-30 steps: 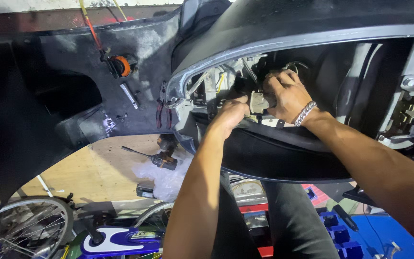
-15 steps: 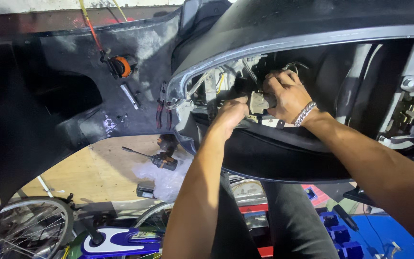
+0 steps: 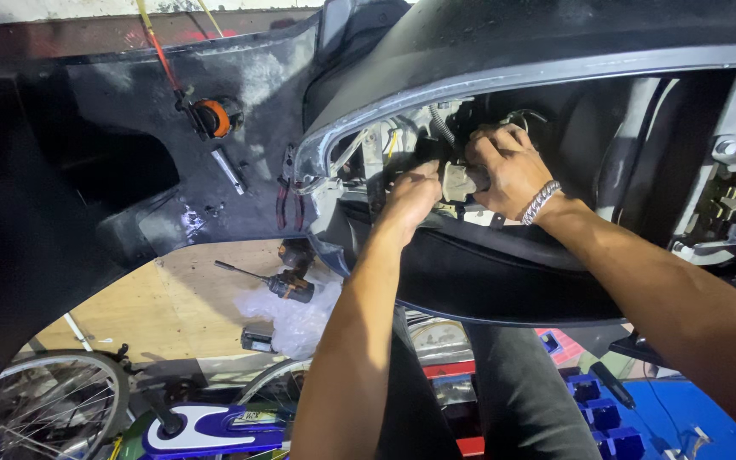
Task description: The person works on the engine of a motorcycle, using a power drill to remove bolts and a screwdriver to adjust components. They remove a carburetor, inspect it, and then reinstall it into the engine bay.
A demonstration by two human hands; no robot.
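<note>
Both my hands reach into the open cavity of a black scooter body [image 3: 555, 51], behind a silver trim edge [image 3: 504, 81]. My right hand [image 3: 508, 170], with a beaded bracelet on its wrist, grips a pale grey connector block [image 3: 457, 181] among wires. My left hand [image 3: 411, 198] is closed against the same block from the left, fingers curled on it. White and yellow wires [image 3: 385, 140] and a coiled spring sit just left of the hands. The fingertips are partly hidden inside the cavity.
A dusty black panel [image 3: 129, 153] with an orange bulb socket [image 3: 210, 117] and red-yellow wire lies at left. Red-handled pliers [image 3: 287, 204] rest on it. A screwdriver [image 3: 270, 283] and plastic bag lie on the wooden surface below. A bicycle wheel [image 3: 44, 409] and blue tray [image 3: 606, 417] sit lower down.
</note>
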